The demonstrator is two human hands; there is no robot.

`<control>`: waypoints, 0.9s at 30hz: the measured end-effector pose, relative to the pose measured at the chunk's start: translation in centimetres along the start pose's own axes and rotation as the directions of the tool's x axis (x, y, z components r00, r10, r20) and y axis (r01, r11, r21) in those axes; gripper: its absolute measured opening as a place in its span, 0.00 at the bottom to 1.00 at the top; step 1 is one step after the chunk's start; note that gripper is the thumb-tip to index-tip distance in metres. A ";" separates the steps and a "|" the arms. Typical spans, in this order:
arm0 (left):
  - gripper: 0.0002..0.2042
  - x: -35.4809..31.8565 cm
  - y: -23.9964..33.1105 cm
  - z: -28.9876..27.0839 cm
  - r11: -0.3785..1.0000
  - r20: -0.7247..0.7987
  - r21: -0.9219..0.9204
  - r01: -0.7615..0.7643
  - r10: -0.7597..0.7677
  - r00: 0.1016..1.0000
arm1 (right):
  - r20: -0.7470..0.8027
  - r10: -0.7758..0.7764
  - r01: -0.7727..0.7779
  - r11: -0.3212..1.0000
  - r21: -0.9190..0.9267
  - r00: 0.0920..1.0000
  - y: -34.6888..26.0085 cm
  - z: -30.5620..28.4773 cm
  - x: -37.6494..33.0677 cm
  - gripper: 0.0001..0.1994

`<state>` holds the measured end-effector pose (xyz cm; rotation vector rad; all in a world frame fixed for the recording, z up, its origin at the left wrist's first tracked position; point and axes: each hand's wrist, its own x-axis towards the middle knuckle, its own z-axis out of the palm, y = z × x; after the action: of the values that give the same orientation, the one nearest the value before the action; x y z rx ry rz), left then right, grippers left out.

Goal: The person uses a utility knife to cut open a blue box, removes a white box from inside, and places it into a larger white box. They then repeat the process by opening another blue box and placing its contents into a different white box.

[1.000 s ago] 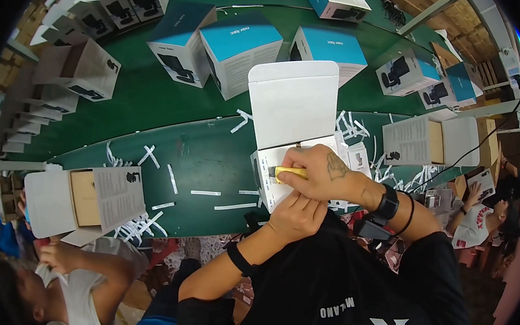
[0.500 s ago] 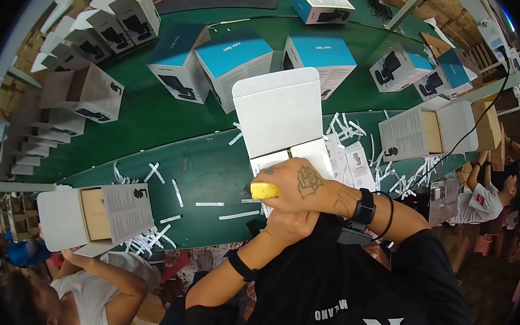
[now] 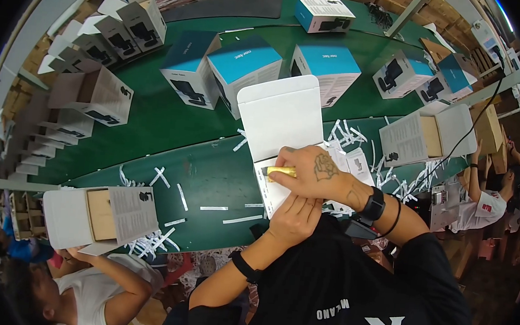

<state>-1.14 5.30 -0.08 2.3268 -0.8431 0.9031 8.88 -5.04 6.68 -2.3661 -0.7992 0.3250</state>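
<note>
A white carton [image 3: 279,112] stands in front of me with its tall lid raised at the far side. My right hand [image 3: 317,173], at the end of the arm with a black watch, is closed round a yellow block-like thing [image 3: 282,172]. It holds that yellow thing against the white top panel of the carton, near the left edge. Most of the yellow thing is hidden by the fingers, so its exact kind does not show. Just nearer to me, my left hand [image 3: 295,219] grips the carton's front edge with bent fingers pressed together.
Paper strips [image 3: 156,240] lie scattered on the green table [image 3: 210,171]. Printed leaflets [image 3: 357,163] are right of the carton. Blue-topped boxes [image 3: 244,57] stand behind it. Open cartons [image 3: 430,136] flank me, and a co-worker's arm [image 3: 120,274] reaches in at lower left.
My right hand has moved away from me and a little right with the yellow thing, uncovering part of the carton's white top panel. My left hand stays near the carton's front edge.
</note>
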 end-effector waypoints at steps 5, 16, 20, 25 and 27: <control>0.10 -1.0 0.2 0.1 1.000 0.045 0.000 0.018 -0.018 0.999 | 0.017 -0.032 0.033 0.995 -0.090 0.999 -2.5 0.8 0.3 0.16; 0.09 -1.8 -0.7 -0.4 0.998 0.080 0.059 0.039 -0.044 0.996 | 0.125 0.074 -0.144 0.591 0.794 0.989 4.9 -3.1 -4.6 0.11; 0.10 -1.3 -0.8 -0.5 1.000 0.085 0.016 0.014 -0.015 0.996 | -0.231 0.487 -0.539 0.758 -0.367 0.842 9.4 -7.3 -6.4 0.22; 0.14 -1.5 -1.0 -0.8 0.999 0.169 -0.044 0.007 0.000 0.986 | -0.469 0.193 -0.081 0.965 0.249 0.862 11.1 -2.3 0.5 0.29; 0.15 -1.1 -0.9 -2.1 0.999 0.210 -0.038 0.004 0.004 0.978 | -0.311 0.390 -0.061 0.703 0.709 0.867 5.7 -4.0 3.1 0.26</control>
<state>-2.04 7.68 0.29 2.4181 -0.9361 0.6428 15.60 -8.59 6.16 -1.7116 -0.0994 0.1295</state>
